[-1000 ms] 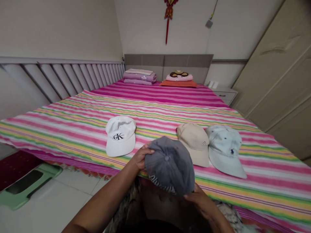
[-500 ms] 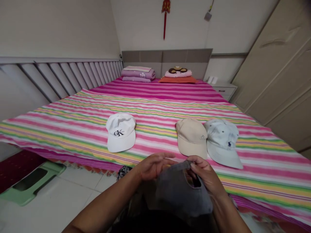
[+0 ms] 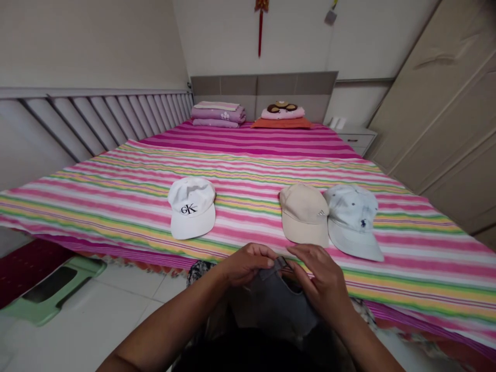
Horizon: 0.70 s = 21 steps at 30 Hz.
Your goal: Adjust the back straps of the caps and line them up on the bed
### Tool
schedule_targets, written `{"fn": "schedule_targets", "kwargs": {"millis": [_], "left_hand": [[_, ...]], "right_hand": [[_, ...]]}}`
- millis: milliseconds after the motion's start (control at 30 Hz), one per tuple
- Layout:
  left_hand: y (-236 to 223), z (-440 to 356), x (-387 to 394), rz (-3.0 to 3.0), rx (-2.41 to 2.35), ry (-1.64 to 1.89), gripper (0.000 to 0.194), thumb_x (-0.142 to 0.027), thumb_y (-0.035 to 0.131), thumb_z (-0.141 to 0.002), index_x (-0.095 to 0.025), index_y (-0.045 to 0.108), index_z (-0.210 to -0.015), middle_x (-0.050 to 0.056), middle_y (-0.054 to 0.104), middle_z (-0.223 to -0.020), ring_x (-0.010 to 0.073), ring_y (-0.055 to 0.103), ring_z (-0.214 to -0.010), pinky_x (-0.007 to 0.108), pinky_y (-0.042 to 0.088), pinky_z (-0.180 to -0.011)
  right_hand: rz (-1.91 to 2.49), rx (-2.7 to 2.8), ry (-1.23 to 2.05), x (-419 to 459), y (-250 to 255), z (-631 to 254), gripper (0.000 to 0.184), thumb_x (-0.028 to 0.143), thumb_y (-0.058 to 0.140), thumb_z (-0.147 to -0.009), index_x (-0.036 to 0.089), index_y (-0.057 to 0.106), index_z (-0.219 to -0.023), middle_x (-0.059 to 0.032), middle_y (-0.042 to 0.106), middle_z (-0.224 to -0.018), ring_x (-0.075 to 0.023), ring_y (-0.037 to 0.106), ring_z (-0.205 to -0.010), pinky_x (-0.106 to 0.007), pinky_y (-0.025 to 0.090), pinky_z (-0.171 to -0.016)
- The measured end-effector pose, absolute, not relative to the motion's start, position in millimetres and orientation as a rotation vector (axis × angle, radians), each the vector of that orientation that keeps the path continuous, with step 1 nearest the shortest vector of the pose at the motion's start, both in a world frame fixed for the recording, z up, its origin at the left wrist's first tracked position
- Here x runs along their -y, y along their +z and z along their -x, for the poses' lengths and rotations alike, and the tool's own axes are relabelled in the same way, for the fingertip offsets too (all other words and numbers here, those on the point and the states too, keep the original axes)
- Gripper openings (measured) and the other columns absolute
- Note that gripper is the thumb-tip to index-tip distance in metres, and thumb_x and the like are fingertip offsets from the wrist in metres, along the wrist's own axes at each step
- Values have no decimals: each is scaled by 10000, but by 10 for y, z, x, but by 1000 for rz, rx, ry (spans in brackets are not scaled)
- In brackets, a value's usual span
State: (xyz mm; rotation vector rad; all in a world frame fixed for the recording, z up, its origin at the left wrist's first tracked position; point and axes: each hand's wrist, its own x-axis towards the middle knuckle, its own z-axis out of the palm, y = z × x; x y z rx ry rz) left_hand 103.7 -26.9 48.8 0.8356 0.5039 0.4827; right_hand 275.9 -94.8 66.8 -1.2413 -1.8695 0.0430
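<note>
A dark grey baseball cap (image 3: 284, 305) is close to my body, its back opening and strap turned upward. My left hand (image 3: 248, 263) is closed, pinching the strap end to the left of the opening between thumb and fingers. At the strap's other side, my right hand (image 3: 320, 274) has its thumb and bent fingers closed about the opening's edge. Ahead on the bed lie a white cap (image 3: 192, 209) with black letters, a beige cap (image 3: 304, 214) with a small logo, and a pale blue cap (image 3: 354, 222) touching the beige one.
A striped sheet (image 3: 248, 178) covers the bed. Folded purple bedding (image 3: 217, 114) and a pink-and-orange pile (image 3: 282, 120) rest by the headboard (image 3: 294, 85). A green stool (image 3: 58, 294) stands on the floor at left; a white nightstand (image 3: 356, 138) is beyond the bed's right side.
My left hand has closed on the strap, where its fingers were loosely spread before. The grey cap has turned a little, and my right hand has shifted along its back opening.
</note>
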Motion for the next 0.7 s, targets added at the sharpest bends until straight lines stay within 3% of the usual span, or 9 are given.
{"fn": "schedule_targets", "kwargs": {"millis": [133,433,700], "left_hand": [[529,-1044,274,-839,-565,459,194,-223,684,-567,-80,670,-698,93,670,-631,141,601,-544,235,442,-553],[438,-1030,268,-941,-664,443,166,-187,636,-566,-99,688,-698,64,672,-623,107,567,-498,195,403,-498],[401,-1007,250,-1031,-645,390,240,-173,620,-619,-139,699,-843,18,664,-626,73,528,-482,175,371,-486]], "right_hand": [[1179,2199,-66,992,699,-2744,254,150,434,-837,158,572,-1051,-90,638,-785,-194,555,-694,-322,448,-602],[1308,2459,-158,1002,632,-2728,288,16,425,-789,84,554,-1037,-84,627,-727,-189,556,-653,-297,447,-577],[1393,2419,-424,1041,551,-2663,230,-3,389,-784,136,569,-746,-65,577,-602,-192,515,-562,-302,363,-540]]}}
